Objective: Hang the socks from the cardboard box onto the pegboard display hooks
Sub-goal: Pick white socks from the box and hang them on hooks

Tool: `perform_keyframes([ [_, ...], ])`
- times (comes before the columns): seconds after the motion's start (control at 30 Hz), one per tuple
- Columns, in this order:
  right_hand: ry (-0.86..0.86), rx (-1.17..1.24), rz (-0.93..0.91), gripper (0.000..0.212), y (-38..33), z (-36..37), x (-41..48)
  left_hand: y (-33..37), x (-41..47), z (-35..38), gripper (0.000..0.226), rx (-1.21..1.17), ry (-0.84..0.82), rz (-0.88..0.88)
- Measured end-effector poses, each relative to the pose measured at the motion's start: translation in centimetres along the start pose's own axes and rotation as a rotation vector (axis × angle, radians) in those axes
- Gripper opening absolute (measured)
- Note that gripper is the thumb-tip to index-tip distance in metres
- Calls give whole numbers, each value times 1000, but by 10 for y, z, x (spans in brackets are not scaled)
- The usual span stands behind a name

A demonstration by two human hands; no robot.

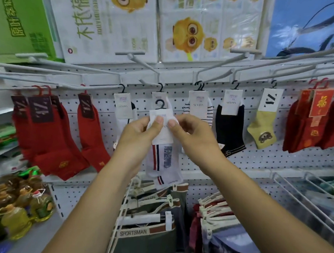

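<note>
Both hands hold one pair of white socks [165,164] with red and navy stripes by its white paper label, in front of the white pegboard [259,160]. My left hand [139,133] pinches the label's left side and my right hand [193,132] its right side. The pair's black plastic hanger [160,104] sticks up above my thumbs, just below a display hook [147,83] that carries another white pair. Red socks [53,139] hang at the left; striped, black [230,127] and yellow-green socks [263,129] hang at the right. The cardboard box is out of view.
Long white hooks [217,64] jut toward me above the sock row. Boxed goods stand on the shelf above. Underwear on clip hangers [147,219] hangs below, a wire basket [309,200] is at lower right, and oil bottles [22,215] sit at lower left.
</note>
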State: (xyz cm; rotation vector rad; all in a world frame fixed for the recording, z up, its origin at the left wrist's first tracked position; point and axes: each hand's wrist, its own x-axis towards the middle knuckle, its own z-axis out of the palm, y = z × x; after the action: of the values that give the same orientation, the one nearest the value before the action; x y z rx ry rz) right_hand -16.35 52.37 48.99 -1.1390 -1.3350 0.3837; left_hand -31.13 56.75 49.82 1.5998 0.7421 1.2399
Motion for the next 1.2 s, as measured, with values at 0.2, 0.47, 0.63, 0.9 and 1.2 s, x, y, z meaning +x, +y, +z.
perform_keyframes([
  [0.2, 84, -32, 41, 13, -3, 5, 6, 2, 7, -7, 42, 126, -21, -15],
  [0.47, 235, -136, -22, 16, -12, 2, 50, 26, 9, -14, 20, 224, 267, 338],
  [0.63, 215, -171, -13, 15, -6, 5, 75, 41, 10, -14, 28, 165, 243, 443],
  [0.9, 116, -268, -4, 13, 2, 9, 91, 49, 13, -12, 14, 179, 241, 486],
  [1.2, 47, -233, 70, 21, 21, 3, 83, 47, 14, -15, 14, 179, 221, 487],
])
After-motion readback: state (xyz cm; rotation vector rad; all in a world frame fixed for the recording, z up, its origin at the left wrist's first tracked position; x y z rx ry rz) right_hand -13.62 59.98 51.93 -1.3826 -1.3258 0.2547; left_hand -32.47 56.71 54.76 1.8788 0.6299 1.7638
